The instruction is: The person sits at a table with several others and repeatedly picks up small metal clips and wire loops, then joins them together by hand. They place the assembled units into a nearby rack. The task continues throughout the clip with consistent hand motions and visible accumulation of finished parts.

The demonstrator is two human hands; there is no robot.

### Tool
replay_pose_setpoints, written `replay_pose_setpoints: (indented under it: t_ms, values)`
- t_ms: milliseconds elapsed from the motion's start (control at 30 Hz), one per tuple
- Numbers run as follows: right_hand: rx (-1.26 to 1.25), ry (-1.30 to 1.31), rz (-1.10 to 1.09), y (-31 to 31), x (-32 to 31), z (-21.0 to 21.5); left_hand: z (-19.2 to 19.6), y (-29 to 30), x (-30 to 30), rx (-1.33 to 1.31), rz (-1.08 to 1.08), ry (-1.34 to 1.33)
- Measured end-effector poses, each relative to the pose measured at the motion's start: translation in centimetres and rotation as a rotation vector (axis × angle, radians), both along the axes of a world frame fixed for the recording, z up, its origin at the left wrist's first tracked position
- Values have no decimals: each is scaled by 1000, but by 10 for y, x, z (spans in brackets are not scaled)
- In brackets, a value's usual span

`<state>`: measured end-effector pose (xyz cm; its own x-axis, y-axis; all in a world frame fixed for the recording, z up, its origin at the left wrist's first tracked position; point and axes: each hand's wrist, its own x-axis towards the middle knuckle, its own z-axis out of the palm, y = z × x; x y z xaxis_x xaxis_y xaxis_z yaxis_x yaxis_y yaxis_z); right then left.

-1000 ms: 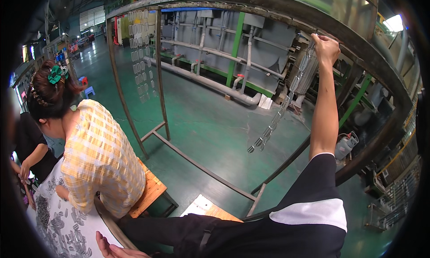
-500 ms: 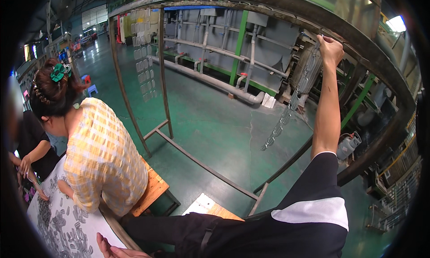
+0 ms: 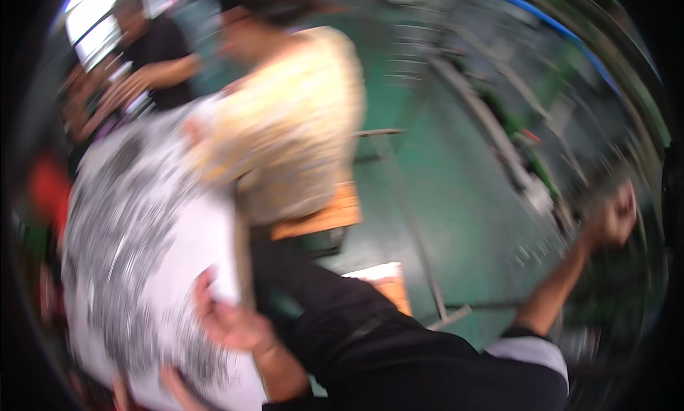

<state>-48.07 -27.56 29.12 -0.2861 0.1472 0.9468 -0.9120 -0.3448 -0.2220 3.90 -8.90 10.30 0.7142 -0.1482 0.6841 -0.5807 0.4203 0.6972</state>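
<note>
Motion blur smears much of the view. My left hand [image 3: 234, 327] hovers over the near right edge of a white-topped table [image 3: 206, 233], palm partly up, fingers apart and nothing in them. Many small grey metal pieces [image 3: 135, 268] are spread over the tabletop. Out to the far right, my right hand [image 3: 616, 215] is held up with its fingers curled closed; blur hides what is in them. Below and left of it a faint string of metal links [image 3: 534, 253] hangs; whether it joins that hand cannot be made out.
A person in a yellow checked shirt [image 3: 292, 119] sits on a wooden stool [image 3: 335, 211] at the table. Another in black [image 3: 157, 62] works beyond. Someone's fingers [image 3: 182, 389] reach over the near table edge. A metal frame bar [image 3: 410, 218] crosses the green floor.
My view has swung left and down toward the table. My left hand now shows fully over it. My right hand sits lower and farther right in view.
</note>
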Motion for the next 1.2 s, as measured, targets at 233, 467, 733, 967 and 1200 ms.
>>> replay_pose_setpoints:
  t_ms: [233,467,733,967,1200]
  values:
    - [912,725,1328,37,335,-211,-30,84,16,276,88,80]
    - [943,1353,1927,114,521,-267,-154,163,4,832,876,200]
    - [1071,1242,2018,143,636,-313,-168,170,13,1105,843,185]
    - [926,1324,2106,178,667,-329,-166,169,35,1165,890,185]
    - [715,1464,2079,202,717,-333,-172,164,31,1135,985,132]
